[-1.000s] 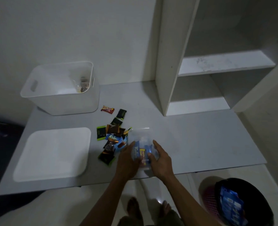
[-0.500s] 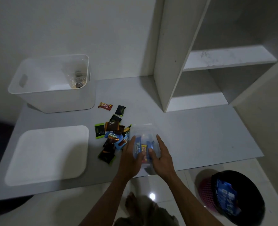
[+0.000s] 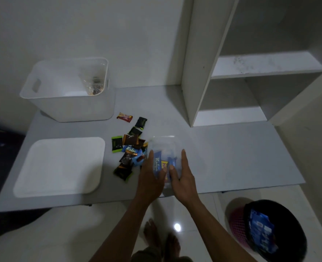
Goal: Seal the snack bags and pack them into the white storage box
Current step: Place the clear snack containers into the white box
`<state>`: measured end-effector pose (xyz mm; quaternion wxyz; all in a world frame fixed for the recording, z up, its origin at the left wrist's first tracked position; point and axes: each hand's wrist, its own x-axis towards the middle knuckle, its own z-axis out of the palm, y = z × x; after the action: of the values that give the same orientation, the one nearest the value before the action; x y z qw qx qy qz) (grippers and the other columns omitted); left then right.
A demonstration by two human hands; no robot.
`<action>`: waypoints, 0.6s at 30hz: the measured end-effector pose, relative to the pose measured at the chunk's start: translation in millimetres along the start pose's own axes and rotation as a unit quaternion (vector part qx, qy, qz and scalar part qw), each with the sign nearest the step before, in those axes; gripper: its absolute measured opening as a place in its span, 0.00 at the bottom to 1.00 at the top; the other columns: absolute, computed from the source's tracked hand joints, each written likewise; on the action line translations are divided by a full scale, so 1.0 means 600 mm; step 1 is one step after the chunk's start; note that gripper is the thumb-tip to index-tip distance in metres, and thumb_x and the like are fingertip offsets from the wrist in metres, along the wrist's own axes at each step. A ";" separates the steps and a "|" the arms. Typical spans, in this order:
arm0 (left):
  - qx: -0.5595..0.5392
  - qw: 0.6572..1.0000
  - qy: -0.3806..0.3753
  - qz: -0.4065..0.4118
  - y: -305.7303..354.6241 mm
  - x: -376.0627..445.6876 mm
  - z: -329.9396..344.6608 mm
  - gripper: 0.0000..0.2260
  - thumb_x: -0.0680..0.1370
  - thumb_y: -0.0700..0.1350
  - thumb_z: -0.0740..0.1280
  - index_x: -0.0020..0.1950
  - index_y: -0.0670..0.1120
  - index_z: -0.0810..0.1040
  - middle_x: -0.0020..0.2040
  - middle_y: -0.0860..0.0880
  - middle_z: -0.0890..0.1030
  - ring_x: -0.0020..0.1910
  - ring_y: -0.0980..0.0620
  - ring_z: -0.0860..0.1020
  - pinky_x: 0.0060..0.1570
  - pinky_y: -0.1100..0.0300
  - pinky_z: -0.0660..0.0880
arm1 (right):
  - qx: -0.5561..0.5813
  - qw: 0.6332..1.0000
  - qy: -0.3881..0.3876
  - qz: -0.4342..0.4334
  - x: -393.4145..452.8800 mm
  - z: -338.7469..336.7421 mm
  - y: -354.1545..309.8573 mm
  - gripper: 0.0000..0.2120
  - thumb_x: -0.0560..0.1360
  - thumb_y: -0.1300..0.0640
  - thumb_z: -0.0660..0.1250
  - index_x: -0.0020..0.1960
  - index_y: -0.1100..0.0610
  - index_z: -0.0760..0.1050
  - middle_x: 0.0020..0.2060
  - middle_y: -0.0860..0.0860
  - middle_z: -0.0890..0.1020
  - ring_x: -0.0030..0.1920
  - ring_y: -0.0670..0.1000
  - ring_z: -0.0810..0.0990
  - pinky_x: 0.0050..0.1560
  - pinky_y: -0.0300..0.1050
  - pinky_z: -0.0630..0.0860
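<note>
A clear snack bag (image 3: 164,146) with blue and yellow wrapped snacks inside lies on the grey table near its front edge. My left hand (image 3: 150,178) grips the bag's left side, thumb pressed on top. My right hand (image 3: 183,177) grips the right side the same way. The bag's near end is hidden under my hands. The white storage box (image 3: 67,110) stands at the table's back left, open on top. Another clear filled bag (image 3: 93,85) leans in its right corner.
A pile of loose wrapped snacks (image 3: 131,148) lies just left of the bag. The white lid (image 3: 60,167) lies flat at the front left. White shelving (image 3: 232,95) rises at the back right. A dark waste basket (image 3: 269,231) stands on the floor, lower right.
Both hands have stayed on the clear bag and shifted slightly farther along it. The view has tilted a little; nothing else on the table has moved.
</note>
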<state>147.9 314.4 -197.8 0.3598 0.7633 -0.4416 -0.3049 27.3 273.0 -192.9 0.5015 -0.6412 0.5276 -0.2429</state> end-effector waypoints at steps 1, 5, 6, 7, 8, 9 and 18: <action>-0.004 1.000 0.005 0.005 0.009 -0.004 -0.006 0.31 0.80 0.55 0.62 0.79 0.50 0.53 0.73 0.46 0.68 0.69 0.52 0.71 0.64 0.53 0.73 | 0.000 1.000 0.002 -0.005 -0.003 -0.003 -0.011 0.31 0.81 0.46 0.57 0.78 0.42 0.43 0.78 0.49 0.59 0.74 0.51 0.66 0.70 0.45 0.67; -0.012 0.997 0.071 0.038 0.034 -0.008 -0.043 0.34 0.80 0.46 0.66 0.79 0.44 0.50 0.76 0.45 0.64 0.74 0.51 0.64 0.68 0.60 0.67 | -0.002 1.000 -0.011 -0.027 0.002 0.001 -0.053 0.34 0.81 0.44 0.58 0.79 0.44 0.42 0.77 0.50 0.61 0.73 0.52 0.68 0.67 0.42 0.67; -0.011 0.994 0.097 0.045 0.041 -0.009 -0.055 0.34 0.79 0.46 0.66 0.79 0.45 0.50 0.76 0.46 0.64 0.74 0.53 0.63 0.68 0.64 0.64 | -0.001 0.999 -0.014 -0.034 0.006 0.004 -0.067 0.34 0.80 0.43 0.58 0.79 0.43 0.42 0.77 0.50 0.63 0.72 0.53 0.69 0.68 0.44 0.69; -0.012 0.992 0.119 0.045 0.050 -0.009 -0.070 0.34 0.80 0.46 0.66 0.78 0.48 0.49 0.75 0.48 0.63 0.73 0.55 0.61 0.67 0.66 0.62 | -0.005 0.999 -0.016 -0.043 0.011 0.007 -0.083 0.34 0.80 0.41 0.58 0.79 0.42 0.42 0.76 0.51 0.64 0.71 0.53 0.71 0.68 0.47 0.71; -0.016 0.990 0.134 0.044 0.061 -0.008 -0.086 0.33 0.80 0.47 0.65 0.77 0.51 0.47 0.74 0.51 0.63 0.72 0.57 0.60 0.67 0.67 0.60 | -0.010 0.998 -0.020 -0.054 0.017 0.011 -0.099 0.34 0.80 0.41 0.58 0.79 0.41 0.43 0.76 0.51 0.65 0.71 0.53 0.71 0.68 0.46 0.72; -0.023 0.990 0.138 0.036 0.069 -0.003 -0.102 0.33 0.80 0.49 0.64 0.76 0.54 0.45 0.74 0.53 0.62 0.73 0.56 0.61 0.68 0.65 0.61 | -0.013 0.998 -0.023 -0.065 0.023 0.014 -0.119 0.34 0.80 0.41 0.58 0.79 0.42 0.44 0.76 0.51 0.65 0.71 0.53 0.71 0.66 0.41 0.71; -0.048 0.979 0.196 0.005 0.104 0.096 -0.317 0.32 0.82 0.53 0.59 0.80 0.53 0.44 0.77 0.49 0.63 0.74 0.48 0.65 0.65 0.63 0.62 | 0.000 0.986 -0.036 -0.160 0.115 0.126 -0.319 0.34 0.80 0.42 0.58 0.80 0.45 0.45 0.76 0.51 0.64 0.73 0.53 0.68 0.72 0.48 0.67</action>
<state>293.1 294.5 -49.6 0.4772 0.7881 -0.3506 -0.1682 195.8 227.5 -64.6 0.4748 -0.7258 0.3997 -0.2969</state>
